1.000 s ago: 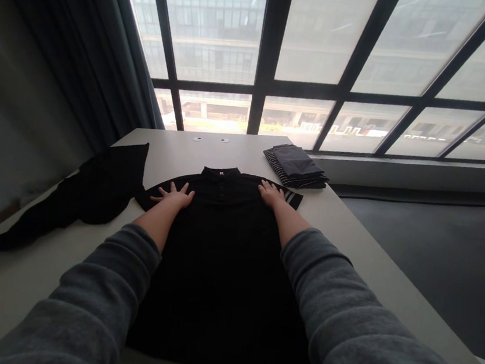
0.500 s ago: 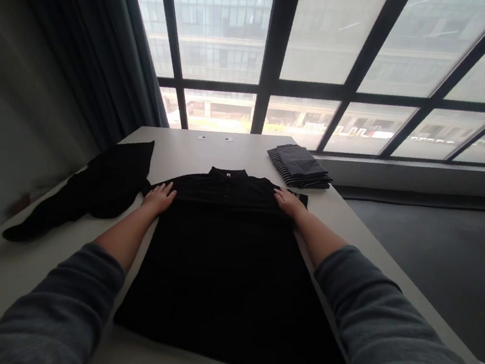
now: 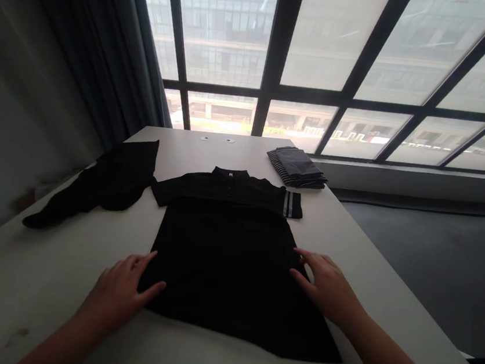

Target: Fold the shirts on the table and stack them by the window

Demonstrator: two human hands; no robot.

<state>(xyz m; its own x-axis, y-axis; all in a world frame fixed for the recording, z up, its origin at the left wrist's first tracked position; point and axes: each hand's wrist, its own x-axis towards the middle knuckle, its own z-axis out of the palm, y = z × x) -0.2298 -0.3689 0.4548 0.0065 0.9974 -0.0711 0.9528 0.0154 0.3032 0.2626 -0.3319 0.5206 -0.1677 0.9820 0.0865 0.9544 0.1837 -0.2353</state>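
The left hand (image 3: 119,285) has its thumb and pointing finger spread wide, at the left side of the black shirt (image 3: 220,255). The right hand (image 3: 329,288) has thumb and finger apart too, at the right side. Neither seems to grip anything; I can't tell if the tips press the cloth. The shirt lies flat between them. Half a second ago the hands were up by its sleeves; now they are lower down, so both long sides look easy to reach. Ahead of the fingers are the collar (image 3: 231,173) and a striped sleeve (image 3: 293,205). The slanting bottom edge is nearer than the fingers. A wide stretch of table (image 3: 39,275) lies left of the left hand, a narrower one right of the right hand. Farther ahead are dark cloth (image 3: 116,176), left, and a folded pile (image 3: 297,168), right.
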